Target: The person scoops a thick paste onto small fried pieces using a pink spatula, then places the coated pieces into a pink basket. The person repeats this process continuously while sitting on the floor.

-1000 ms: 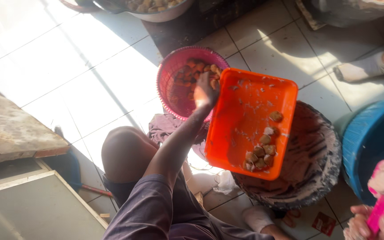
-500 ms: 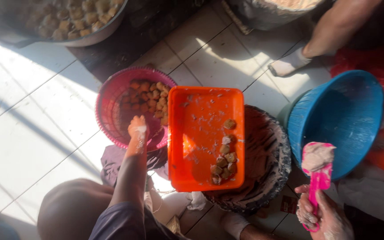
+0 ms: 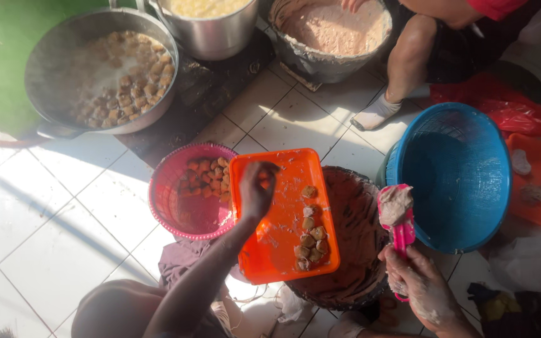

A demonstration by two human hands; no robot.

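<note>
My left hand [image 3: 257, 189] hovers curled over the orange tray [image 3: 280, 235]; whether it grips anything is hidden by shadow. My right hand [image 3: 422, 289], cut off by the lower edge, clasps a pink scoop [image 3: 397, 222] loaded with paste. Browned pieces [image 3: 310, 241] lie on the tray between both hands, beside the pink basket [image 3: 186, 216].

Tray [image 3: 277, 250]: showing bright orange, carrying golden-brown pieces [image 3: 310, 241]. Small basket [image 3: 176, 213]: showing pink mesh. Large basket [image 3: 464, 181]: showing blue mesh. Spoon [image 3: 402, 235]: showing pink under a beige lump of paste [image 3: 395, 204]. Floor tiles [image 3: 51, 213]: showing white with dark grout lines. Wok [image 3: 64, 50]: showing grey metal.
</note>
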